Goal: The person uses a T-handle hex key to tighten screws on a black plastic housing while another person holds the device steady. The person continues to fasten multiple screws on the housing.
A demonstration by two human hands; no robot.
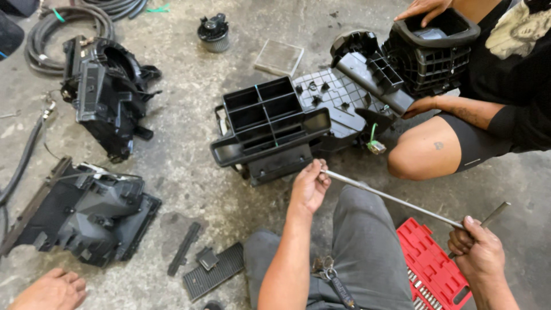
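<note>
Stained concrete floor (189, 172), strewn with black housings. Red socket case (427, 261), open, holding sockets. Left hand (309, 186) pinched around long metal rod (390, 198) near black vented housing (275, 123); right hand (479, 250) fisted on its handle end.

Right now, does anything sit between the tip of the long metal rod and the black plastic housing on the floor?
Nothing visible: the left hand pinches the rod tip right beside the housing; the right hand grips its far end.
</note>
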